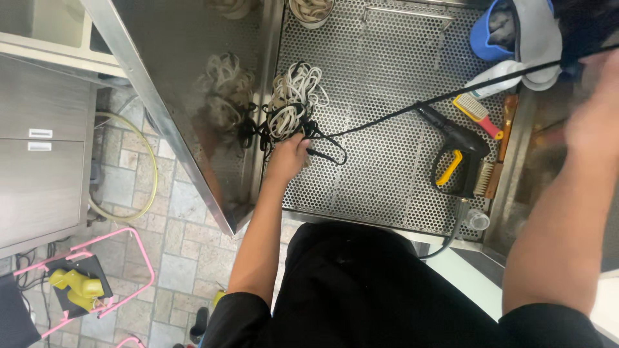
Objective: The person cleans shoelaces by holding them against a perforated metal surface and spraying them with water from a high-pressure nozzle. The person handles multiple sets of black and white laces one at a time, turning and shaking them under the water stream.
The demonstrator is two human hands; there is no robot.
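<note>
While left hand (pixel 291 154) rests on perforated steel tray (pixel 387 174), fingers curl around black cord (pixel 387 111) at tangle's lower edge. Tangle of white and black cords (pixel 293 106) lies just beyond, against tray's left wall. Cord runs taut up-right to right hand (pixel 596 116); blurred, grip cannot be told. Spray gun (pixel 459 151), brush (pixel 477 115), blue tub (pixel 489 35) lie right of cord.

Left hand (pixel 288 154) reaches down, fingers curled; right hand (pixel 596 116) raised, blurred.
</note>
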